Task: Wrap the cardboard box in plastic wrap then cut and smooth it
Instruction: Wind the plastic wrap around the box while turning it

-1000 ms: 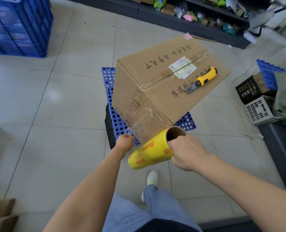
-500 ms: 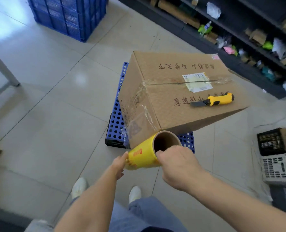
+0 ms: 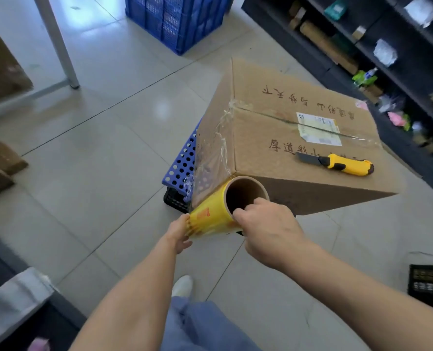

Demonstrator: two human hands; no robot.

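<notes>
A cardboard box sits on a blue perforated crate, film stretching from its near corner to a yellow plastic wrap roll — right hand fingers hooked in its open end, left hand gripping the other — utility knife on top.

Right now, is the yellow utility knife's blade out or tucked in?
Out: the yellow utility knife shows bare grey blade beyond its handle.

Blue jeans, white shoe
</notes>
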